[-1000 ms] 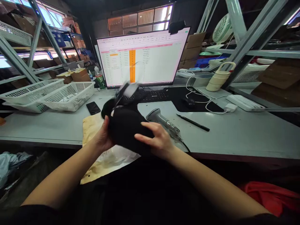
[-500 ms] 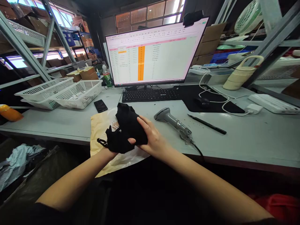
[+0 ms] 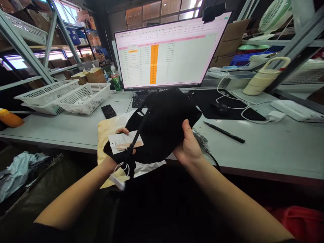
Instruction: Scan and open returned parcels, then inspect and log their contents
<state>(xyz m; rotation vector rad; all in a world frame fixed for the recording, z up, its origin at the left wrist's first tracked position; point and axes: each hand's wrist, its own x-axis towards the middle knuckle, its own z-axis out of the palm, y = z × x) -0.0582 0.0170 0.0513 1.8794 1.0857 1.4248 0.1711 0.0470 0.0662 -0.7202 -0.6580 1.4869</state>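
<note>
A black strappy garment (image 3: 162, 128), like a camisole or bra top, is spread between my hands above the desk's front edge. My left hand (image 3: 116, 158) is closed on its left side; the cloth and a tag hide part of the fingers. On the right, my right hand (image 3: 189, 146) grips the fabric with the thumb on top. A thin strap with a slider crosses the garment's left part. A white and tan hang tag (image 3: 126, 140) lies over it near my left fingers, and a small white tag (image 3: 118, 182) dangles below, blurred. Underneath is a yellow mailer bag (image 3: 102, 131).
A barcode scanner (image 3: 201, 138) is mostly hidden behind the garment and right hand. A black pen-like cutter (image 3: 225, 132) lies to the right. Behind are a monitor (image 3: 187, 57), keyboard (image 3: 136, 101) and mouse (image 3: 220, 108). White baskets (image 3: 86, 99) and a phone (image 3: 108, 111) sit left.
The bunched garment has been opened out and raised, now covering much of the keyboard and scanner. My right hand has moved right, away from the left. The tags have come into view.
</note>
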